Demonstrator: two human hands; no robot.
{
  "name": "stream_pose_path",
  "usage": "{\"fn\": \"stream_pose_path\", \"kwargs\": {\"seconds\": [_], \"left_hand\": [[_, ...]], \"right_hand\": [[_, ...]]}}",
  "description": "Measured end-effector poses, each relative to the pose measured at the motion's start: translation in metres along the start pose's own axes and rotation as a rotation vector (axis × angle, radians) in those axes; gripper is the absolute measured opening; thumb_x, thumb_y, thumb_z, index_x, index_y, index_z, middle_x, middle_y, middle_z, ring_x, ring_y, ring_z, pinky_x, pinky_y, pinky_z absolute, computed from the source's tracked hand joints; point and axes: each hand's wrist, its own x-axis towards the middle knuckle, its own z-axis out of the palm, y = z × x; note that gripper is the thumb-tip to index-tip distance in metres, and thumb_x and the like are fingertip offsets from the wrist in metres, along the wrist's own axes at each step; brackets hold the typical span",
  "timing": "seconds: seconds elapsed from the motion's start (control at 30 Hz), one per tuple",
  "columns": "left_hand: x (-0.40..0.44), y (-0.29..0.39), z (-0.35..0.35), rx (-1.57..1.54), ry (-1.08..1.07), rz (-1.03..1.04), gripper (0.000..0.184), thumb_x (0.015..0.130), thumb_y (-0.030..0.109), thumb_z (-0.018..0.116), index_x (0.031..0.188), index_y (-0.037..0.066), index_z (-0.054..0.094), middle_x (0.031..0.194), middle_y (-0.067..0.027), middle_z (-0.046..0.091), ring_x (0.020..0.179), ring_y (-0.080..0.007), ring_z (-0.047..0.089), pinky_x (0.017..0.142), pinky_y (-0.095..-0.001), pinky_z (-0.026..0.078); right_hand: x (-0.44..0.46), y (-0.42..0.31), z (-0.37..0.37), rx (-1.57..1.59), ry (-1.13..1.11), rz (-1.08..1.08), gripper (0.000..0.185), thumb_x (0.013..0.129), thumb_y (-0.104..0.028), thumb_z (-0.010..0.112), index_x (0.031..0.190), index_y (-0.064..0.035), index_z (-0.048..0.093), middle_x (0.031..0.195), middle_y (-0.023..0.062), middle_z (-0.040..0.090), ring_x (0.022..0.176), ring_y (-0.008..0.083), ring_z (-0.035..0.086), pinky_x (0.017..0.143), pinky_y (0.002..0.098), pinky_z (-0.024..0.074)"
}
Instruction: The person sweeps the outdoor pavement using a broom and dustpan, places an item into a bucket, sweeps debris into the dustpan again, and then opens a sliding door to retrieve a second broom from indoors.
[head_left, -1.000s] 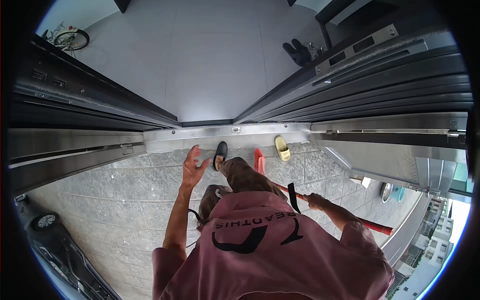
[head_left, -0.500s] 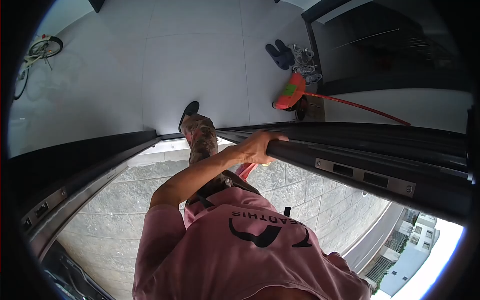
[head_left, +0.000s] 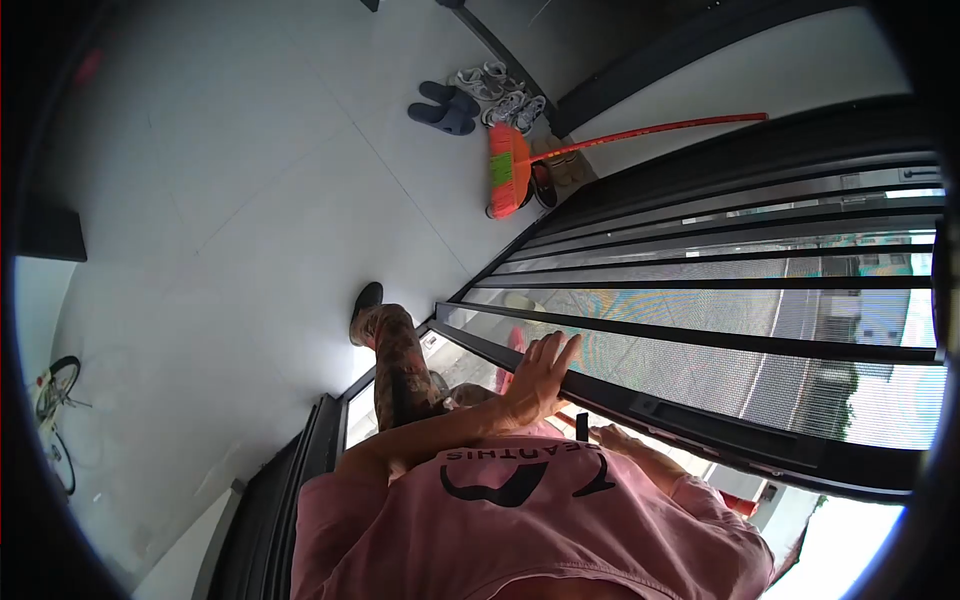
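Note:
My left hand [head_left: 540, 378] rests on the edge of a black-framed door [head_left: 660, 410] with mesh panels and slats. Its fingers are stretched and slightly apart, lying over the frame. My right hand [head_left: 606, 436] is low beside the shirt, mostly hidden behind the door edge and the clothing, with its fingers looking curled. Close to it runs a bit of orange-red, like a stick, and a pink-red piece [head_left: 512, 352] shows beyond the door frame. What the right hand holds, if anything, I cannot make out.
An orange broom [head_left: 508, 170] with a red handle leans by the wall. Dark slippers [head_left: 445, 108] and several pairs of shoes [head_left: 505, 95] stand beside it. A small bicycle [head_left: 58, 405] is at the left. My foot [head_left: 368, 298] is on the pale tiled floor [head_left: 270, 180].
The door has swung, so its slatted mesh face now shows. My left hand went from gripping the door's edge to lying over its frame. My right hand has come into view; the camera has turned.

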Motion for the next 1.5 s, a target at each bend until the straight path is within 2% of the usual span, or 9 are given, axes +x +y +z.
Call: {"fn": "stream_pose_path", "kwargs": {"seconds": [0.2,0.43,0.8,0.87,1.07,1.13,1.23,1.37,1.5], "left_hand": [[0.001,-0.015,-0.021,0.124,-0.288,0.237,0.095,0.062,0.034,0.069,0.126,-0.007,0.012,0.115,-0.0282,0.029,0.106,-0.0410,0.035,0.090,-0.0493,0.030],[0.004,-0.042,-0.013,0.210,-0.482,0.331,0.098,0.061,0.022,0.071,0.128,-0.004,0.005,0.121,-0.0295,0.022,0.115,-0.0446,0.027,0.094,-0.0493,0.027],[0.005,-0.045,-0.042,-0.014,-0.612,0.097,0.076,0.066,0.009,0.062,0.129,0.004,0.021,0.116,-0.0214,0.039,0.099,-0.0368,0.045,0.086,-0.0386,0.039],[-0.001,-0.045,-0.052,-0.015,-0.604,-0.030,0.072,0.067,0.007,0.057,0.128,0.002,0.019,0.099,-0.0225,0.047,0.085,-0.0348,0.051,0.075,-0.0382,0.043],[0.059,-0.186,-0.159,0.614,-0.616,-0.368,0.029,0.070,0.014,0.055,0.094,-0.001,0.051,0.088,-0.0220,0.056,0.082,-0.0355,0.056,0.070,-0.0419,0.046],[0.090,-0.213,-0.201,0.623,-0.433,-0.434,0.034,0.071,0.015,0.056,0.099,-0.003,0.049,0.090,-0.0223,0.056,0.086,-0.0352,0.055,0.073,-0.0414,0.045],[0.123,-0.210,-0.229,0.501,-0.500,-0.560,0.039,0.073,0.017,0.055,0.105,-0.004,0.048,0.096,-0.0223,0.055,0.092,-0.0345,0.053,0.079,-0.0401,0.043],[0.140,-0.219,-0.188,0.482,-0.740,-0.550,0.042,0.073,0.018,0.056,0.109,-0.002,0.047,0.104,-0.0217,0.053,0.099,-0.0337,0.050,0.086,-0.0383,0.039],[0.182,-0.199,-0.122,0.361,-0.681,-0.481,0.039,0.073,0.019,0.056,0.106,0.000,0.050,0.106,-0.0205,0.052,0.100,-0.0341,0.049,0.087,-0.0380,0.039]], "right_hand": [[-0.016,-0.028,0.011,0.178,0.034,0.081,0.038,0.073,-0.011,0.049,0.111,-0.0044,0.048,0.091,0.0197,0.058,0.089,0.0327,0.056,0.074,0.0387,0.0452],[-0.017,-0.022,0.037,0.310,0.083,0.092,0.038,0.074,-0.012,0.049,0.111,-0.0041,0.048,0.092,0.0198,0.058,0.089,0.0326,0.056,0.074,0.0384,0.0450],[-0.030,0.017,0.071,0.395,0.090,0.081,0.037,0.074,-0.013,0.049,0.110,-0.0038,0.049,0.093,0.0200,0.058,0.090,0.0324,0.056,0.075,0.0380,0.0448],[-0.038,0.020,0.076,0.402,0.095,0.091,0.037,0.074,-0.014,0.049,0.110,-0.0037,0.049,0.093,0.0201,0.058,0.090,0.0324,0.056,0.075,0.0379,0.0448],[-0.062,-0.006,0.070,0.449,0.105,0.174,0.036,0.075,-0.014,0.049,0.109,-0.0036,0.050,0.093,0.0202,0.058,0.091,0.0323,0.056,0.075,0.0377,0.0447],[-0.073,-0.024,0.064,0.477,0.107,0.222,0.036,0.075,-0.014,0.049,0.109,-0.0035,0.050,0.093,0.0202,0.058,0.091,0.0322,0.056,0.075,0.0376,0.0446],[-0.087,-0.043,0.054,0.511,0.111,0.262,0.036,0.075,-0.015,0.049,0.109,-0.0034,0.050,0.094,0.0203,0.058,0.091,0.0322,0.056,0.075,0.0375,0.0446],[-0.096,-0.045,0.063,0.575,0.129,0.281,0.035,0.075,-0.015,0.050,0.108,-0.0033,0.051,0.094,0.0203,0.058,0.091,0.0321,0.056,0.076,0.0374,0.0445],[-0.103,-0.041,0.073,0.609,0.140,0.283,0.035,0.075,-0.016,0.050,0.108,-0.0032,0.051,0.094,0.0204,0.057,0.092,0.0320,0.056,0.076,0.0372,0.0444]]}}
